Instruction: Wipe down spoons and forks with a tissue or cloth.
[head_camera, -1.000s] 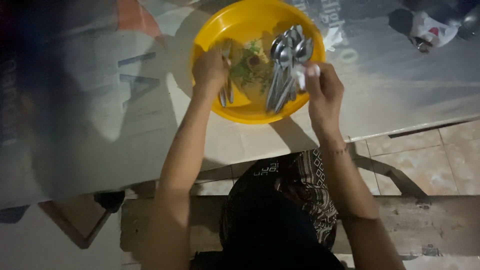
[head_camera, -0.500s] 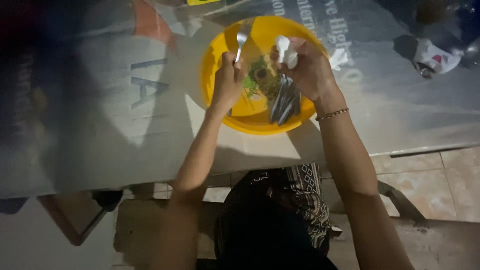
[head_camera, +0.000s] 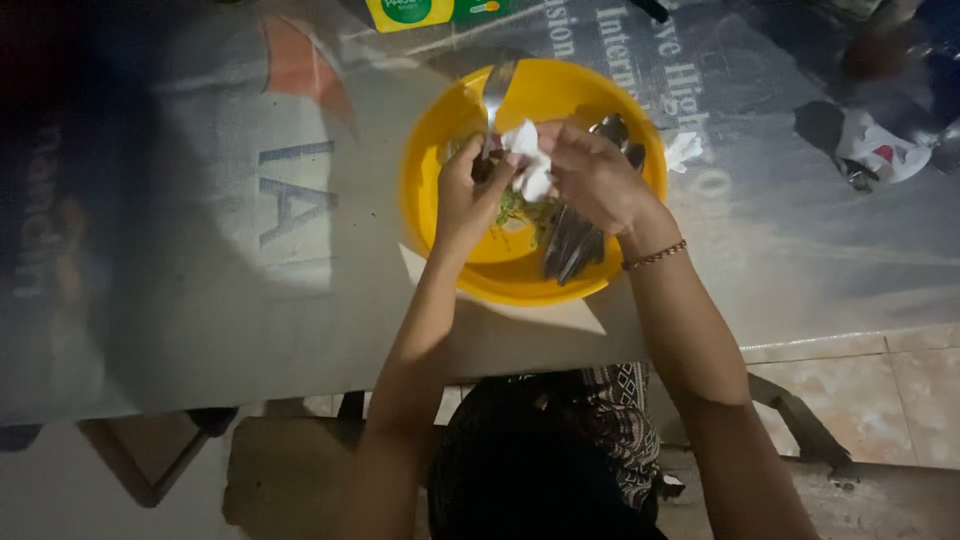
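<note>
One yellow bowl sits on the worktop, both hands over it. Left hand has its fingers clenched round the handle of one fork, tines pointing up and away past the bowl's far rim. Right hand pinches one crumpled white tissue, fingers closed on it, tissue touching the fork's stem just beside the left hand. One beaded bracelet on the right wrist. In the bowl, under the right hand: a bunch of metal cutlery, several pieces overlapping, exact count cannot tell. Also green food scraps on the bowl floor between the hands.

Outside the bowl: one small white scrap of paper just beside the right rim; one crumpled white wrapper well apart on the right; one yellow-green carton at the far edge, cut off by the frame.

Worktop is covered with a grey printed banner sheet with large lettering and an orange shape. Room is dim, light falls mainly on the bowl. Beige tiled floor at right, a low wooden bench under the person.
</note>
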